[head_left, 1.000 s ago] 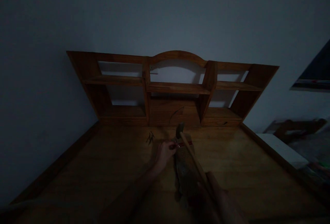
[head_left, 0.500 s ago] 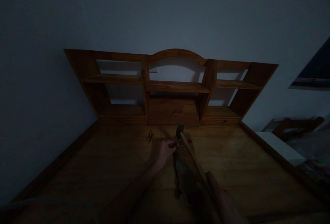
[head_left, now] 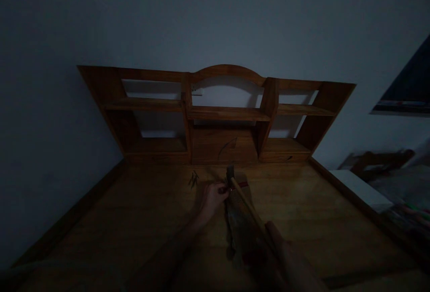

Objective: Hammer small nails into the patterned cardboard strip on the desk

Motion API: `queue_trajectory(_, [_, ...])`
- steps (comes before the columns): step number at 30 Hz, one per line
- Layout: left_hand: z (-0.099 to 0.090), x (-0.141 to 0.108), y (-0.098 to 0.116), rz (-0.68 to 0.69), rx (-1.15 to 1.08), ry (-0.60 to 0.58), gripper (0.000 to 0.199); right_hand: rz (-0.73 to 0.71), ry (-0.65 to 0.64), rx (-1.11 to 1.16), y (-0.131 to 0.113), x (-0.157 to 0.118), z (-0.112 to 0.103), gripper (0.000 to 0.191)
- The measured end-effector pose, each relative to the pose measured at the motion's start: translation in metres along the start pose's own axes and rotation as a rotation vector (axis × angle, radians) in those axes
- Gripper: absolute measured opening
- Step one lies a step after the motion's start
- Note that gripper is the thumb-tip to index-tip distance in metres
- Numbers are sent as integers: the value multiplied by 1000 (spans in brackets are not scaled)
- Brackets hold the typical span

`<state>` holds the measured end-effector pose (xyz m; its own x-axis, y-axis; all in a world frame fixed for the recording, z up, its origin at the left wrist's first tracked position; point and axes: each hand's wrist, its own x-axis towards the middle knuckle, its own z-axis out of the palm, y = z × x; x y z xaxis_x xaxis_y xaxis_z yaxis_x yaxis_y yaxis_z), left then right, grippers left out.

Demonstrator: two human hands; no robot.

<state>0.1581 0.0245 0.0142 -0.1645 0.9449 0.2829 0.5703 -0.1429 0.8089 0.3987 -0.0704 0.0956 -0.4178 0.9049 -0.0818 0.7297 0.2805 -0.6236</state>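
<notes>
A hammer [head_left: 248, 204] with a pale wooden handle and dark head slants over a dark, brownish piece [head_left: 240, 220] on the wooden desk. My right hand [head_left: 280, 247] is wrapped round the handle's lower part. The hammer head is right beside the fingertips of my left hand [head_left: 215, 195], which are pinched together at the left end of a red strip [head_left: 243, 184] lying across the piece. Whatever is between those fingertips is too small and dark to name. Several thin nail-like bits [head_left: 194, 178] lie on the desk, up and left of my left hand.
A wooden shelf unit [head_left: 225, 113] stands along the desk's back edge against the wall. To the right are a white surface [head_left: 361, 189], a wooden chair back [head_left: 383, 164] and some clutter in plastic. The desk has raised side edges.
The hammer head has come down slightly, nearer to my left fingertips. My left hand keeps its pinch at the strip. The whole view has shifted a little.
</notes>
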Motion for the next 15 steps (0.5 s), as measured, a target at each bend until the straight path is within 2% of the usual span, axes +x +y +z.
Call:
queue_trajectory(7, [3, 0, -5, 13, -32, -8, 19, -10, -11, 14, 10, 4, 6, 38])
queue_trajectory(10, [3, 0, -5, 11, -14, -4, 19, -9, -37, 11, 5, 3, 3, 38])
queue_trajectory(15, [-1, -1, 2, 2, -3, -16, 20, 39, 43, 5, -7, -3, -3, 39])
